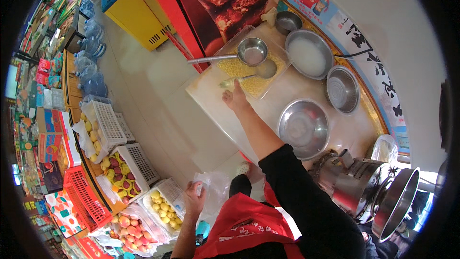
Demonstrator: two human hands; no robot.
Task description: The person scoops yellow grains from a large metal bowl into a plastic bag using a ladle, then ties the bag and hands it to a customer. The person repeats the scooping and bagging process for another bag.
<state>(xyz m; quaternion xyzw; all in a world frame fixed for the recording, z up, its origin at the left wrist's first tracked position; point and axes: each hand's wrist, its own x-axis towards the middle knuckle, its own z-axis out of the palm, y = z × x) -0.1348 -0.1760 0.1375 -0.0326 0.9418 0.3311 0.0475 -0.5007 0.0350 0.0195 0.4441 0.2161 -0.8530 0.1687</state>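
My left hand (194, 200) grips a thin clear plastic bag (217, 191), low beside the red apron (239, 223). My right hand (237, 99) reaches over the counter with its fingers apart. Its raised fingertip is at the greenish handle of a ladle (266, 68); whether they touch cannot be told. That ladle lies in a clear plastic tub (285, 65) of yellow beans or kernels (231, 67). A long-handled steel dipper (252, 51) rests across the same tub, its handle over the left rim.
On the pale counter (248, 129) stand a steel basin (303, 128), a perforated basin (343, 90), a bowl of whitish liquid (309, 55) and a small bowl (288, 22). A steel grinding machine (359, 183) is at right. Fruit crates (142, 163) line the left; a red Coca-Cola cooler (230, 0) stands behind.
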